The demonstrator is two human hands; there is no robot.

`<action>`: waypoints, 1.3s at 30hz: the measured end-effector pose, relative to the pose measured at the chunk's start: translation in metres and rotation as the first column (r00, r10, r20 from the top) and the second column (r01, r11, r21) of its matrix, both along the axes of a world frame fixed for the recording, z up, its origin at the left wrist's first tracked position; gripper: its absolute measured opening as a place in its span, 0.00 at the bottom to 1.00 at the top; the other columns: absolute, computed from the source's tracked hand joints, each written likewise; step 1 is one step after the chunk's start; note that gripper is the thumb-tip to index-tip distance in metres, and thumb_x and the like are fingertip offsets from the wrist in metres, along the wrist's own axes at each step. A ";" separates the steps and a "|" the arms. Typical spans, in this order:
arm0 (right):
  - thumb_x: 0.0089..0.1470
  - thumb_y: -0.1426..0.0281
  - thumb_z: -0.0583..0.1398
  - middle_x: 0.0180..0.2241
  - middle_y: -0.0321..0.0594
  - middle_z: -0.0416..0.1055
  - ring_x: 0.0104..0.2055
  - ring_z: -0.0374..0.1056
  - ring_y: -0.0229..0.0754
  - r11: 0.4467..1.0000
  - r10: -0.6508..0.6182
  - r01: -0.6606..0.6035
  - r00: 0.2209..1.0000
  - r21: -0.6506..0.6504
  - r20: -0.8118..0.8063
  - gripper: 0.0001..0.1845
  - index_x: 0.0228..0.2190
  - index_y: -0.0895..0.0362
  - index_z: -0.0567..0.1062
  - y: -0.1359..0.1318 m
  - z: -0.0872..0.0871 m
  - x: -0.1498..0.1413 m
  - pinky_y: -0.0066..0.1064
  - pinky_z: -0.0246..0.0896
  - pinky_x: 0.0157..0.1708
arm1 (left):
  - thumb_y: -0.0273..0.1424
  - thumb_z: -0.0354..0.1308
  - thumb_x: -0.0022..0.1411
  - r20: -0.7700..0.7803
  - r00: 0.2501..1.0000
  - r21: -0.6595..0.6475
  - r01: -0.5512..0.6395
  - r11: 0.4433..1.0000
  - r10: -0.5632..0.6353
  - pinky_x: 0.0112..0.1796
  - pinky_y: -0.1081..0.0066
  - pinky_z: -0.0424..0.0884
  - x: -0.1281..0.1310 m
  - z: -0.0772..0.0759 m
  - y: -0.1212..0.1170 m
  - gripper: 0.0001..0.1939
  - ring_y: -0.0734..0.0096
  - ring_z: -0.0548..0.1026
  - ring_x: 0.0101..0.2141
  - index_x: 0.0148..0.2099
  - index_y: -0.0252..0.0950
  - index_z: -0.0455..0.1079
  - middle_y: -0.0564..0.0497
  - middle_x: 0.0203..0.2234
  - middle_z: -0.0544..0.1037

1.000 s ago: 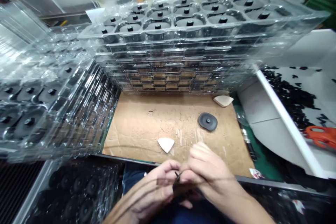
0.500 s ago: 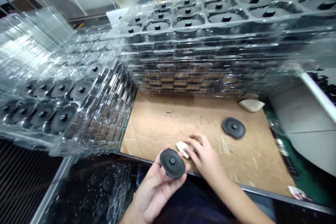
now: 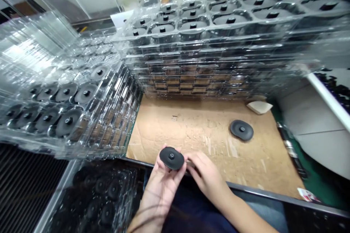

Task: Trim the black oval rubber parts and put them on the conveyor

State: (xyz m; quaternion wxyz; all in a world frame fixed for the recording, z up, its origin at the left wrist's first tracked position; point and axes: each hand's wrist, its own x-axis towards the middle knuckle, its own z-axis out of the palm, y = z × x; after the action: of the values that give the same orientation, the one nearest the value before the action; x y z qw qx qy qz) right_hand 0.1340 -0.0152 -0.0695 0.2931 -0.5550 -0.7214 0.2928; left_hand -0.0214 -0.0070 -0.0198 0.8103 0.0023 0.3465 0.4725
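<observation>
My left hand is closed around the rim of a black oval rubber-like part, its round central stub facing up. Beside it, my right hand is pinched, with its fingertips at the part's right edge. Whatever those fingers hold is hidden behind them and the part. A second black oval part lies stub-up on the cardboard, to the right. Farther back, near the cardboard's right corner, rests a white wedge-like piece.
Tall stacks of clear plastic trays filled with black parts stand at the back. Another tray stack rises on the left. A lower tray of black parts sits at the lower left. A white bin-like panel borders the right.
Both hands have drawn closer together, with the held part shifting slightly left and up. The white piece at my right fingertips has gone out of sight.
</observation>
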 end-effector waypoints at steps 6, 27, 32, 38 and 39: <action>0.57 0.68 0.52 0.28 0.41 0.70 0.30 0.65 0.43 0.997 -0.072 0.072 0.997 -0.010 -0.005 0.11 0.38 0.56 0.73 0.017 0.034 0.026 0.36 0.62 0.31 | 0.37 0.61 0.50 -0.030 0.999 -0.009 0.016 1.000 -0.016 0.49 0.66 0.67 0.005 0.005 0.002 0.18 0.57 0.72 0.48 0.46 0.44 0.72 0.49 0.44 0.78; 0.52 0.80 0.52 0.32 0.41 0.73 0.32 0.67 0.40 0.959 -0.004 0.072 0.970 0.274 -0.242 0.13 0.39 0.60 0.71 -0.009 0.116 0.014 0.31 0.64 0.34 | 0.22 0.70 0.33 -0.189 0.971 0.024 0.153 0.988 -0.146 0.39 0.74 0.71 0.046 0.044 -0.003 0.25 0.66 0.76 0.38 0.39 0.40 0.75 0.50 0.36 0.80; 0.52 0.79 0.53 0.33 0.42 0.74 0.34 0.68 0.40 0.934 0.012 0.066 0.976 0.350 -0.216 0.14 0.41 0.60 0.70 -0.009 0.121 0.023 0.33 0.64 0.37 | 0.22 0.70 0.35 -0.125 0.968 0.006 0.221 0.975 -0.218 0.43 0.72 0.69 0.045 0.044 -0.006 0.25 0.65 0.76 0.40 0.40 0.41 0.75 0.50 0.37 0.80; 0.55 0.78 0.52 0.33 0.41 0.73 0.33 0.69 0.40 0.970 -0.061 0.073 0.996 0.232 -0.061 0.12 0.41 0.58 0.69 -0.027 0.113 0.047 0.31 0.64 0.32 | 0.28 0.73 0.28 -0.122 0.973 0.051 0.201 0.978 -0.193 0.41 0.76 0.69 0.044 0.049 0.000 0.29 0.68 0.76 0.39 0.40 0.42 0.75 0.51 0.38 0.80; 0.55 0.78 0.52 0.33 0.42 0.73 0.33 0.69 0.41 0.959 -0.092 0.098 0.995 0.266 -0.035 0.13 0.42 0.59 0.69 -0.028 0.112 0.047 0.32 0.64 0.32 | 0.29 0.73 0.28 -0.120 0.976 0.060 0.192 0.980 -0.184 0.41 0.76 0.69 0.047 0.050 0.000 0.29 0.69 0.76 0.39 0.40 0.42 0.75 0.51 0.38 0.80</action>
State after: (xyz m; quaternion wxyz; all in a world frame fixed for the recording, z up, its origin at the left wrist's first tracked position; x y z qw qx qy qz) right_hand 0.1806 -0.0429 0.0427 0.3868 -0.5410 -0.7236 0.1846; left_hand 0.0257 -0.0074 0.0305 0.8299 0.0908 0.3732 0.4046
